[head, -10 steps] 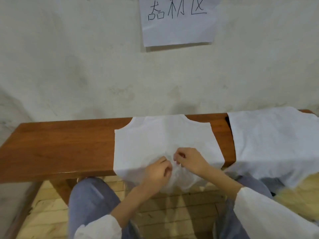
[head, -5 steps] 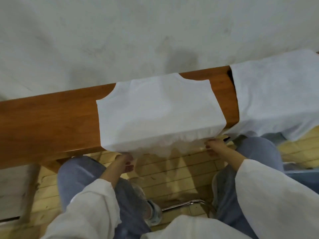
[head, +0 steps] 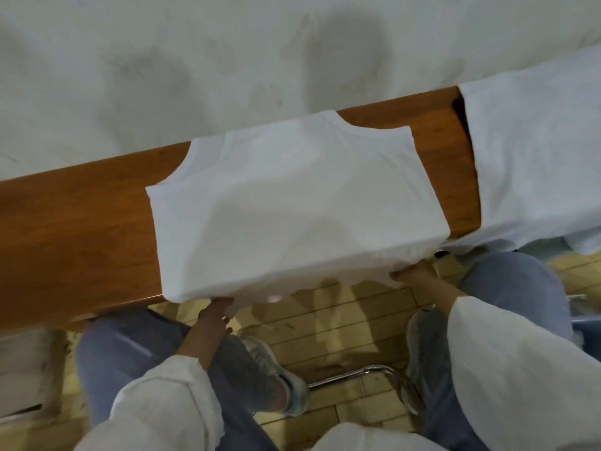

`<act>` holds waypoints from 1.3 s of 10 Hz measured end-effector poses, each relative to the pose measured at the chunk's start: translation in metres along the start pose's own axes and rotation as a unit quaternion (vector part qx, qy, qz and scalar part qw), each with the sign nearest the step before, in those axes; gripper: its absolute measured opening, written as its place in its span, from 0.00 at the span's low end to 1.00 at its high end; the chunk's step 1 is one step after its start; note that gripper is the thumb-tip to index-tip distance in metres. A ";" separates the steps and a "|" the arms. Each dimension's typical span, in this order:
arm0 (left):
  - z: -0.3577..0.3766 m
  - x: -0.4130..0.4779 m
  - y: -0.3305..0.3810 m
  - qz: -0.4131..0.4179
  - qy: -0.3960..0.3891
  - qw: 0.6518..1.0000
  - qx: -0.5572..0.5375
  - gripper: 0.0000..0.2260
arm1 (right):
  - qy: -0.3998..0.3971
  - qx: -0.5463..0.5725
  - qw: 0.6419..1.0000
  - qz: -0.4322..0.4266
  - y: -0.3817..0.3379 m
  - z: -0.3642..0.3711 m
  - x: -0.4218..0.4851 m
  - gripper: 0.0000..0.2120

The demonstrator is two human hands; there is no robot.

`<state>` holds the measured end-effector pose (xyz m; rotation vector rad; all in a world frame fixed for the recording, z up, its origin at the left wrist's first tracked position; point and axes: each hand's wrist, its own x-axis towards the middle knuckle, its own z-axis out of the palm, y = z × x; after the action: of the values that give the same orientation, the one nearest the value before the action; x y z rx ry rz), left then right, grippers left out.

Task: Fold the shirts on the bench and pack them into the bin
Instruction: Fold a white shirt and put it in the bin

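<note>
White shirt (head: 292,203) | collar toward wall (head: 162,76) (axis across bench (head: 81,229)) | left hand (head: 216,315), right hand (head: 411,273) grip hem (head: 325,279)

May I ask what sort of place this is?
Probably a plain indoor workroom: a wooden bench against a bare, stained wall, with a white shirt and a second shirt draped over it.

The person wears a loose white top (head: 374,439) of thin, slightly creased cloth with long, wide sleeves. The left sleeve (head: 162,402) bunches into soft folds at its cuff. The right sleeve (head: 507,369) is broad and smoother, with a plain open cuff. The left hand (head: 213,317) and right hand (head: 413,273) are bare. The trousers (head: 123,349) are pale blue-grey denim. The left shoe (head: 273,375) and right shoe (head: 419,353) are grey-blue mesh trainers with lighter soles.
</note>
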<state>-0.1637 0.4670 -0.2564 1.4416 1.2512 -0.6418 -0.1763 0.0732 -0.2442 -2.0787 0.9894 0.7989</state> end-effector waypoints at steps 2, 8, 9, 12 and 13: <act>-0.002 0.014 0.000 0.000 0.046 0.998 -0.047 0.24 | 0.028 0.038 0.999 0.001 0.009 0.009 0.014 0.12; -0.009 -0.071 -0.029 0.249 0.065 0.952 0.167 0.15 | 0.113 0.023 0.980 -0.161 0.039 -0.001 -0.072 0.06; -0.016 -0.109 -0.033 0.308 0.048 0.942 0.122 0.12 | 0.118 0.091 0.970 -0.190 0.035 0.002 -0.108 0.05; -0.048 -0.228 -0.008 0.367 -0.167 0.912 0.070 0.05 | 0.072 0.235 0.929 -0.277 -0.005 -0.026 -0.202 0.05; -0.077 -0.251 0.023 0.391 -0.225 0.891 0.046 0.11 | -0.025 0.314 0.904 -0.289 -0.046 -0.065 -0.231 0.05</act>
<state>-0.2365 0.4538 -0.0033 1.5957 0.2216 -0.4314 -0.2438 0.1355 -0.0180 -1.6242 0.4555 0.1779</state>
